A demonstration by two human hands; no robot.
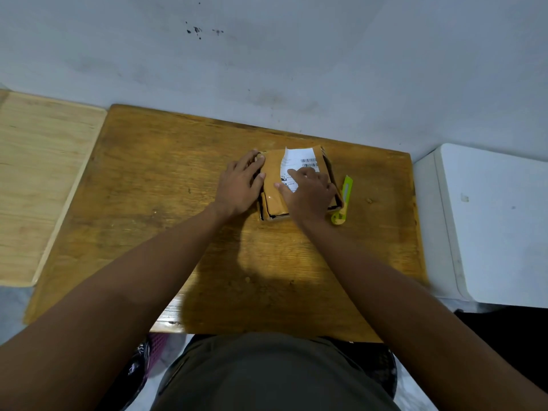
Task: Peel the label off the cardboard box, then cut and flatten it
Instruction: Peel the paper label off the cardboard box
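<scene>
Though it sits small on the wooden surface point(166, 203), the cardboard box point(274, 185) looks light, stiff and glossy with tape, so it may slide unless braced. The left hand point(241, 185) presses flat on its left side, grip wide. The right hand point(310, 189) fingers the thin white label point(296, 161), likely to tear; lift its loose left edge. A green utility knife point(344, 200) lies just beside the box.

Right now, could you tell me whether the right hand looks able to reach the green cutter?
Probably yes: the cutter lies uncovered on the table just right of the box, beside the right hand, with nothing between them.
</scene>
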